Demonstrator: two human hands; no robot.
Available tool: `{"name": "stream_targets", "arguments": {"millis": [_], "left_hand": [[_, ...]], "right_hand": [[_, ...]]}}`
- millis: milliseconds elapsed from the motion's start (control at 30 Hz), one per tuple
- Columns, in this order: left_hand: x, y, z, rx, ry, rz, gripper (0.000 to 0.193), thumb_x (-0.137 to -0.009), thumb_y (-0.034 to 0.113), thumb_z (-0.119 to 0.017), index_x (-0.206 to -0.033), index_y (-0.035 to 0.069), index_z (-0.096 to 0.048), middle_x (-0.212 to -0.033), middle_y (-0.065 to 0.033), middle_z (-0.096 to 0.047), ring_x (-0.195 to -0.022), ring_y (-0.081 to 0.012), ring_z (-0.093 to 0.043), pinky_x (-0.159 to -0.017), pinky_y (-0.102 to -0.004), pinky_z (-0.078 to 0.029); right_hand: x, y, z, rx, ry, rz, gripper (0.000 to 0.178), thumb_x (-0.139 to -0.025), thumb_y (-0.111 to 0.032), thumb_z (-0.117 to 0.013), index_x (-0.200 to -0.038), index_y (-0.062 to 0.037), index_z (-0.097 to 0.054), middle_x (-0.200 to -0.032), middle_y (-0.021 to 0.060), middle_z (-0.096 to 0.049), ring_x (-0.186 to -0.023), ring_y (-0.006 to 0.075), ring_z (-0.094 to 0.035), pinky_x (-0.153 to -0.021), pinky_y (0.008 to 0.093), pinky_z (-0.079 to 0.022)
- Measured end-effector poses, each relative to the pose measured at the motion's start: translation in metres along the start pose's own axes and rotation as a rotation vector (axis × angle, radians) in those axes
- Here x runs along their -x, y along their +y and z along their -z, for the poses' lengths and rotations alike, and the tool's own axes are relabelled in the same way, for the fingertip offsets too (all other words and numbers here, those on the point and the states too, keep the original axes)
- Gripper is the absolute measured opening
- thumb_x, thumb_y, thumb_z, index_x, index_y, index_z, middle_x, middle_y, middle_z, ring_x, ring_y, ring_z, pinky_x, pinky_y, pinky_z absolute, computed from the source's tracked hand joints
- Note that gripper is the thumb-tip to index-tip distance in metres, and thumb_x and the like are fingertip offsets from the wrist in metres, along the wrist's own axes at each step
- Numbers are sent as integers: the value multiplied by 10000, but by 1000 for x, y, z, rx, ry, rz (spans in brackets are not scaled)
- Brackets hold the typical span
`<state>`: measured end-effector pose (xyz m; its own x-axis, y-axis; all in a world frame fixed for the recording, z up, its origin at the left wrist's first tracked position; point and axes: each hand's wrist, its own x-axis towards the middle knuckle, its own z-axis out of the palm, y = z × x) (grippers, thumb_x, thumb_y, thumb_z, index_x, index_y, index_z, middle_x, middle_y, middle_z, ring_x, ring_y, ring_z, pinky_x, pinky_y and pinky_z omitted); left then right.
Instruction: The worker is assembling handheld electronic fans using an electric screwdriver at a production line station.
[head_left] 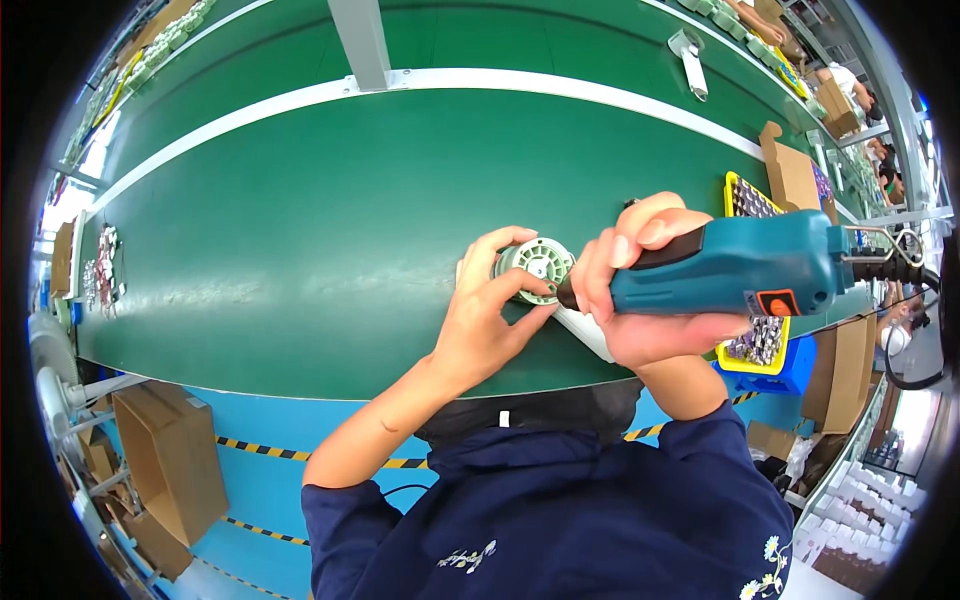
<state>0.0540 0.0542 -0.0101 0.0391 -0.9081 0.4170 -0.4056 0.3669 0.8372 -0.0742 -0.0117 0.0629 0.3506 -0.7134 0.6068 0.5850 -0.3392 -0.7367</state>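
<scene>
In my right hand [645,275] is a teal electric screwdriver [740,265], lying level, its dark nose pointing left. The fingers wrap round its body. My left hand [495,305] grips a round pale-green plastic housing [540,260] with a ribbed, spoked face turned up. The screwdriver's tip meets or nearly meets the housing's lower right rim; the exact contact is hidden by my fingers. A white handle-like part [585,332] slants from beneath the housing toward the table's front edge, partly covered by my right hand.
Yellow trays of small parts [755,345] stand to the right, the nearer on a blue bin [795,365]. An open cardboard box [790,170] is beyond them. A white-and-grey device [690,65] lies past the white rail [560,85]. Small parts [105,270] are at the green table's left end.
</scene>
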Motion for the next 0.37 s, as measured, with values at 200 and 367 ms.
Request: {"name": "stream_targets", "arguments": {"millis": [200, 367], "left_hand": [[0, 0, -1, -7, 8, -12, 262, -638, 8, -777, -829, 85, -615, -1238, -118, -482, -1146, -325, -458, -896, -417, -403], [0, -2, -3, 11, 8, -10, 262, -635, 8, -772, -833, 85, -619, -1249, -121, -474, -1167, -340, -434, -903, -423, -403]], "right_hand": [[-2, -4, 2, -40, 45, -62, 835, -696, -805, -494, -1041, -46, -451, -894, 63, -480, -406, 144, -459, -364, 290, -399], [7, 19, 6, -106, -89, -38, 854, -698, -818, -459, -1056, -43, -435, -913, 67, -491, -386, 160, -466, -358, 291, -403]]}}
